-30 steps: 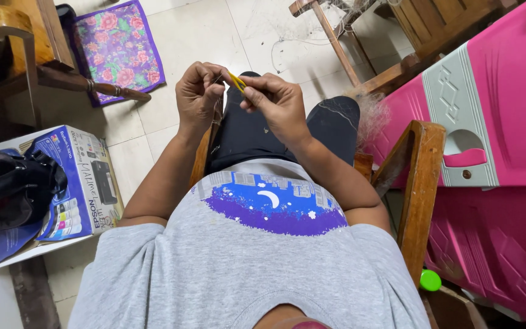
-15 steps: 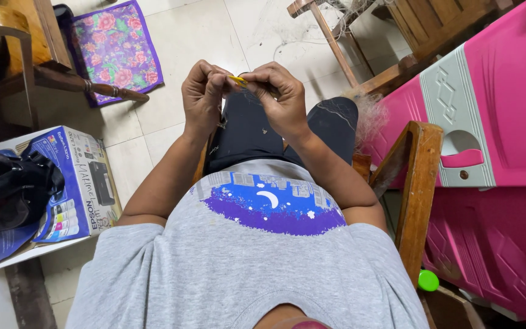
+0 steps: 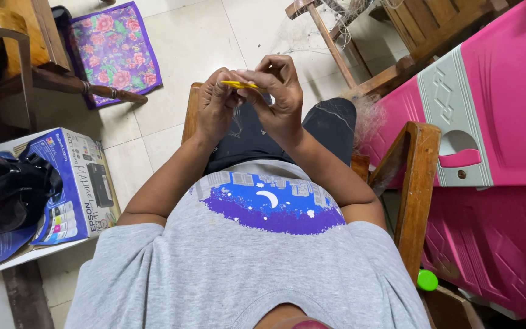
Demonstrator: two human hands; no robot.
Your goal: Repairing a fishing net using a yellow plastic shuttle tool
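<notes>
- Over my lap, both hands meet: my left hand (image 3: 216, 109) and right hand (image 3: 280, 91) each pinch a thin yellow stick (image 3: 240, 84), smooth and straight, lying level between the fingertips.
- Fine pale threads (image 3: 237, 125) dangle from my left fingers, wispy stuff.
- I'm sat on a wooden chair (image 3: 418, 183) with a chunky varnished arm.
- Off left, a glossy cardboard box (image 3: 71, 183) and a floral fabric mat (image 3: 114, 52) on pale tiles; right, a pink moulded plastic cabinet (image 3: 506, 97).
</notes>
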